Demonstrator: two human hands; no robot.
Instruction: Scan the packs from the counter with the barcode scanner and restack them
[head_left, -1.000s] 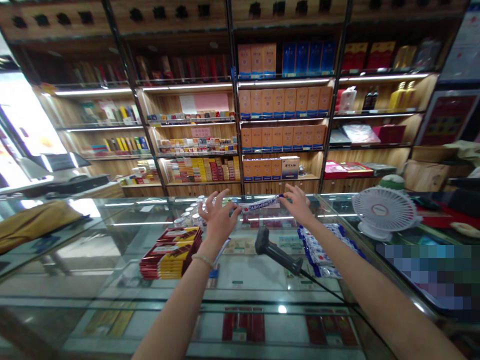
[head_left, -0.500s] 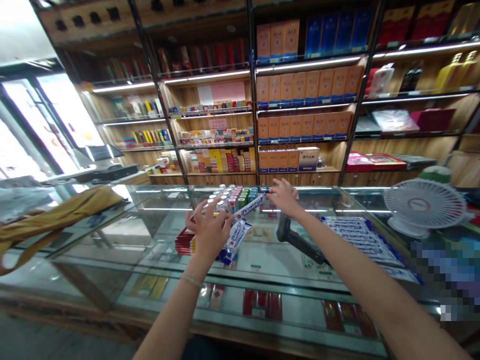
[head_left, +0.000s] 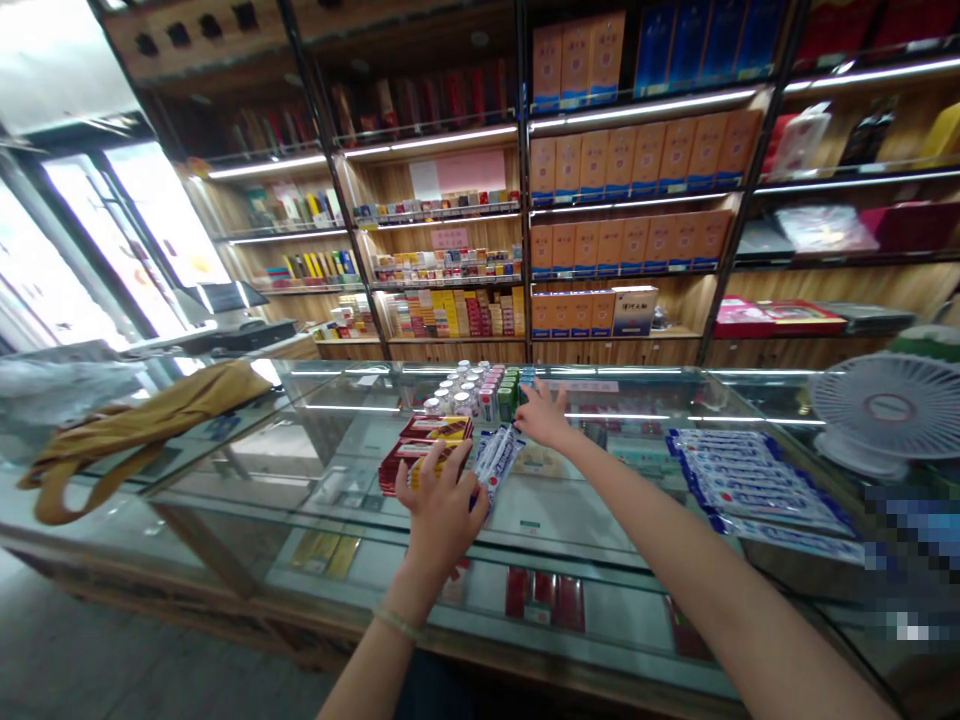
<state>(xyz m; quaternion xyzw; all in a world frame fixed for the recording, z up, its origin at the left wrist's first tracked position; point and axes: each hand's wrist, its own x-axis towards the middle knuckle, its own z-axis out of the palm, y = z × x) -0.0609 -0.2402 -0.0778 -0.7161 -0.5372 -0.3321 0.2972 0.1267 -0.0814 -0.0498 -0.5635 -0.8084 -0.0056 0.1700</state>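
My left hand (head_left: 444, 505) is spread over the near side of a stack of red and yellow snack packs (head_left: 431, 432). Its thumb lies against the lower end of a small pile of long blue-and-white stick packets (head_left: 497, 455). At the pile's upper end, the thumb and a finger of my right hand (head_left: 546, 415) pinch a packet's tip, other fingers stretched forward. Behind the pile stand rows of small white-capped bottles (head_left: 459, 388) and green cartons (head_left: 508, 395). The pinched tip is partly covered by fingers.
More blue-and-white packets lie in a row (head_left: 757, 480) at the right on the glass counter (head_left: 585, 525). A white fan (head_left: 881, 408) stands beyond them. A mustard-coloured bag (head_left: 142, 425) lies on the left. Shelves of orange boxes (head_left: 634, 160) line the back wall.
The stick packet stretched between my hands has come down onto the pile. Both hands moved lower, and the view shifted left. The black handheld scanner is now hidden behind my right arm.
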